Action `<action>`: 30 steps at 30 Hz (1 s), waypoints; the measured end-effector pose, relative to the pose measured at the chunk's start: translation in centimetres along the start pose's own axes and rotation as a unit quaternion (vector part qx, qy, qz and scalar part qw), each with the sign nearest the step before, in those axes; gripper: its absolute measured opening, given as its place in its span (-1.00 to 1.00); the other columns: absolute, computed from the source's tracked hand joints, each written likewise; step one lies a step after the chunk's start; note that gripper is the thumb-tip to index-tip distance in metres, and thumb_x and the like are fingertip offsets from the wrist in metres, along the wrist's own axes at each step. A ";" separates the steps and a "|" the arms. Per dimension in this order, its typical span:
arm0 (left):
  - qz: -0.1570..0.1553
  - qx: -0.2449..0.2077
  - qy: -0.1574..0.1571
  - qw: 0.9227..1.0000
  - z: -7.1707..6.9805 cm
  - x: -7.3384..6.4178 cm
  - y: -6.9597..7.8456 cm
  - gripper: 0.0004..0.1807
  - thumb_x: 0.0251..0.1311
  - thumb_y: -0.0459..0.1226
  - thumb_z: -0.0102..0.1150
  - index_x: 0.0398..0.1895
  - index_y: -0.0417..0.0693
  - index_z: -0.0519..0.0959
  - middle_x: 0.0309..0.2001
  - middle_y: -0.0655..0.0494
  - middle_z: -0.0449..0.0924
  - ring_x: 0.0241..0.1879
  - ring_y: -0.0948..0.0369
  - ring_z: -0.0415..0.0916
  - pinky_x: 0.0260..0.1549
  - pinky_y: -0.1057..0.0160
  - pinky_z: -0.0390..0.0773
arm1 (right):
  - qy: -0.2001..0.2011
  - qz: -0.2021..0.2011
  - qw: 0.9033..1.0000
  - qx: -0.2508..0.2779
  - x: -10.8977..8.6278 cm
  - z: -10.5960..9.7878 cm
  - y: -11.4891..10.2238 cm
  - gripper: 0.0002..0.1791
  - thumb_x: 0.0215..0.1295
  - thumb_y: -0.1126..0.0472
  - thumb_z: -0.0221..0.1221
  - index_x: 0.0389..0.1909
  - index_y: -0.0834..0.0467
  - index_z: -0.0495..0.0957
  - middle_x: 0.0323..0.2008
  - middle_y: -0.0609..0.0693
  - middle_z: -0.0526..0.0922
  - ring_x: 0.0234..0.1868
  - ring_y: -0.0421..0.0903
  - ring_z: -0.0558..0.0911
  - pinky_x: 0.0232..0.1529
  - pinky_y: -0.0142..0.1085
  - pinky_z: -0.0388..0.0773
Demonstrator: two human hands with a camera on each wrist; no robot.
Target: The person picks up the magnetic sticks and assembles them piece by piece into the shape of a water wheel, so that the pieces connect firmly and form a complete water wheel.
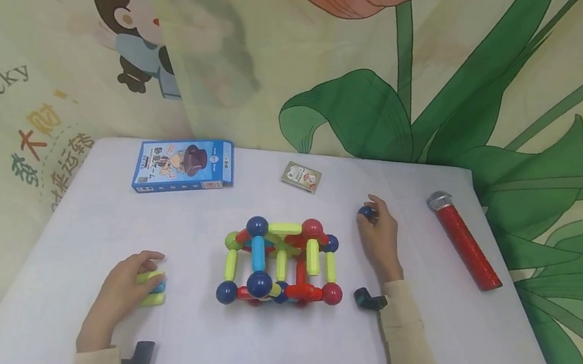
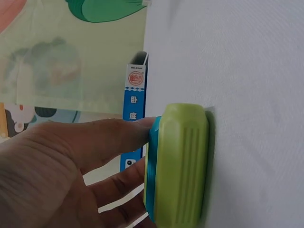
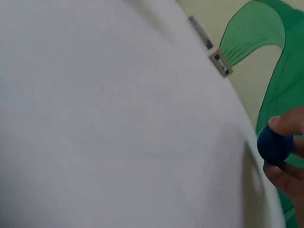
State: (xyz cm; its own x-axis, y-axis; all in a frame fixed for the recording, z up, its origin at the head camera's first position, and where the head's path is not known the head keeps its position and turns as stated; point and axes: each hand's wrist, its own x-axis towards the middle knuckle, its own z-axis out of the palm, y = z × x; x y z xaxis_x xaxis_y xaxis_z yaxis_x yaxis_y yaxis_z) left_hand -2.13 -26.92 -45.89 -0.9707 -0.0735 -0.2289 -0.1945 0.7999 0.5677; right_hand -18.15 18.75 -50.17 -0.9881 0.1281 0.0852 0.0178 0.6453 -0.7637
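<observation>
In the head view a frame of magnetic balls and rods (image 1: 257, 255) stands in the middle of the white table. To its left, my left hand (image 1: 120, 285) grips several short magnetic rods (image 1: 153, 298), yellow-green and blue, low at the tabletop. The left wrist view shows the thumb at the blue rod, with a yellow-green rod (image 2: 183, 164) nearest the camera and other fingers partly hidden behind. Right of the frame, my right hand (image 1: 380, 235) pinches a dark blue ball (image 1: 366, 212). The ball (image 3: 274, 145) sits between thumb and fingers in the right wrist view.
A blue card box (image 1: 184, 166) lies at the back left, and a small card pack (image 1: 301, 177) at the back middle. A red microphone-like tube (image 1: 464, 243) lies on the right. A printed curtain (image 1: 249, 80) hangs behind the table's back edge.
</observation>
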 end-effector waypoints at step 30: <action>-0.012 -0.015 0.004 1.000 0.0 -0.2 -0.2 -0.60 0.23 -0.36 0.14 0.14 -0.24 0.44 0.04 -0.29 0.53 0.10 -0.20 0.40 0.10 -0.23 0.33 | -0.099 -0.102 0.920 0.364 -16.2 -1.8 -10.6 -0.31 0.14 0.56 0.19 0.29 0.33 0.17 -0.05 0.15 0.47 -0.11 -0.16 0.65 -0.11 -0.34 0.63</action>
State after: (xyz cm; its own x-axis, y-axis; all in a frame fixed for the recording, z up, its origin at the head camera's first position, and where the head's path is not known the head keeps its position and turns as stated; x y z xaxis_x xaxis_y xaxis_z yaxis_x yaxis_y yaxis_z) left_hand -1.94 -27.03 -45.95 -0.9666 -0.0971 -0.2371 -0.2219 0.7797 0.5855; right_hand -2.08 11.18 -42.32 -0.9694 -0.1259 0.2107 -0.2065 -0.0450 -0.9774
